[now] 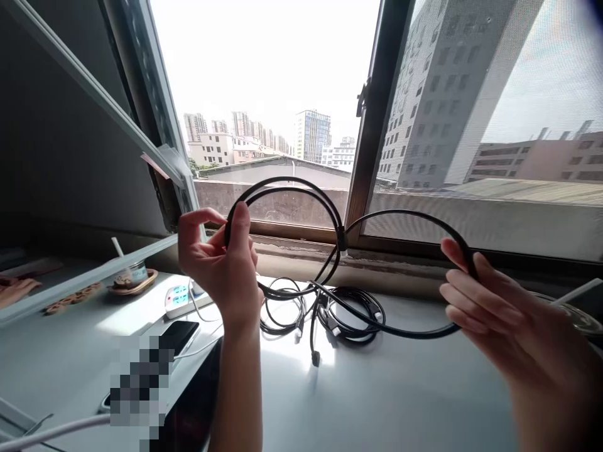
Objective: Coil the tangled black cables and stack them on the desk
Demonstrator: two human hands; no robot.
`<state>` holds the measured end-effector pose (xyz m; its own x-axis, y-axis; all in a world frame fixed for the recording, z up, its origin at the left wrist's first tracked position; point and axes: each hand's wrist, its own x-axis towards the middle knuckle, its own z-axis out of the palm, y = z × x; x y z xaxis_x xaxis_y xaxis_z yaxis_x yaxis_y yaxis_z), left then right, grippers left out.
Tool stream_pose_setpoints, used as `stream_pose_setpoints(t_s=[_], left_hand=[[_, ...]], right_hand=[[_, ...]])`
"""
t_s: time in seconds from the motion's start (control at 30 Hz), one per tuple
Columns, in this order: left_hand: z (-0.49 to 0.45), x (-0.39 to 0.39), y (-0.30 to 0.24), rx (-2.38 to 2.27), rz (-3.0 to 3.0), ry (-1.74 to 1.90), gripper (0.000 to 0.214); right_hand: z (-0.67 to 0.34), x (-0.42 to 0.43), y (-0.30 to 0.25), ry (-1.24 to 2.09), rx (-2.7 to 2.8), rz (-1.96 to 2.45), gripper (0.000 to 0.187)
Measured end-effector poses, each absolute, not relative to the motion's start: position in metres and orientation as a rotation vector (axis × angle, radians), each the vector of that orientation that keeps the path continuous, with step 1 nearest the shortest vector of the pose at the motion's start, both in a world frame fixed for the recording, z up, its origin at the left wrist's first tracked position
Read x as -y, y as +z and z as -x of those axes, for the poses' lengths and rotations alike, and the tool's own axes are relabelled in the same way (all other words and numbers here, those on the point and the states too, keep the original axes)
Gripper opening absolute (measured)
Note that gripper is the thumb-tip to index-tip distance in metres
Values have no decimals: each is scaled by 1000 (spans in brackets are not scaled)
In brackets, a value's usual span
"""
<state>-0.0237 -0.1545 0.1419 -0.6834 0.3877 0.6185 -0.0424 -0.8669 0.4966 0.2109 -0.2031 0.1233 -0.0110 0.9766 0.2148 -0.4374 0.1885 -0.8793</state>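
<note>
A black cable (335, 216) is stretched in loops between my two hands, raised above the desk in front of the window. My left hand (226, 257) pinches the left side of its coil between thumb and fingers. Over on the right, my right hand (494, 301) grips a wider single loop of the same cable. Near the middle, a dark connector with a light tip (342, 242) sits against the coil. Another cable end (315, 358) dangles below. Behind on the desk lie two more coiled black cables, a larger coil (353, 336) and a smaller coil (268, 326).
A white power strip (178, 307) with a plugged-in cord stands left of my left arm. Near it lies a phone (179, 337), partly blurred out. A cup (136, 274) with a straw rests on a wooden tray at the far left. The window sill (400, 270) bounds the desk behind.
</note>
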Motion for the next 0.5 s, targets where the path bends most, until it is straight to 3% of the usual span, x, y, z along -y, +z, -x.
stream_pose_setpoints(t_s=[0.17,0.3,0.5], left_hand=[[39,146,141,-703,-1041,2497,37],[49,142,141,-743,-1114,2297,37],[51,143,143,-658,-1050,2513,37]], right_hand=[[-217,209,124,1218,954,744,32],[-230,213,121,1121,899,752,31],[-237,200,123,1055,897,755,28]])
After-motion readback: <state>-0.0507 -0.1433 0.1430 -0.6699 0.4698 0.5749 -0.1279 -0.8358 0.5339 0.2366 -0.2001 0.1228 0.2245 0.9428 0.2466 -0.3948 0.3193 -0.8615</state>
